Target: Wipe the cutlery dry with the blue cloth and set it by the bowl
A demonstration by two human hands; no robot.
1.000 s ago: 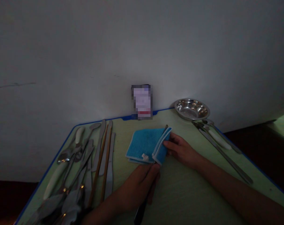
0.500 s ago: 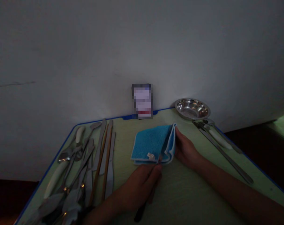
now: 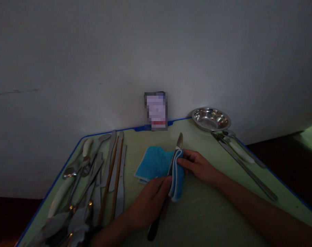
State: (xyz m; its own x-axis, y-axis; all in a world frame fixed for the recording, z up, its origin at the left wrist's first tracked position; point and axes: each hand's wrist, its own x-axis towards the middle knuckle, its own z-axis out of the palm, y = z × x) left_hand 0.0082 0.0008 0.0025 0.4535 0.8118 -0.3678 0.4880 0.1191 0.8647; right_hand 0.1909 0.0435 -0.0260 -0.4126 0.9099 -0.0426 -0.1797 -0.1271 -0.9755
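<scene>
A folded blue cloth (image 3: 156, 164) lies on the pale green table (image 3: 212, 206) in front of me. My left hand (image 3: 150, 202) is closed round the dark handle of a table knife (image 3: 178, 143), whose blade runs through the cloth's fold and sticks out beyond it. My right hand (image 3: 197, 164) pinches the cloth's right edge against the blade, fingers pressed together.
Several knives, spoons and chopsticks (image 3: 94, 181) lie in a heap along the table's left side. A steel bowl (image 3: 210, 119) stands at the back right, with a few utensils (image 3: 238, 154) lying beside it. A small blurred card (image 3: 156, 111) leans on the wall.
The knife has slid forward through the cloth, so its tip now shows past the far edge. The cloth has been pulled back and bunched narrower, and my right hand moved slightly towards me.
</scene>
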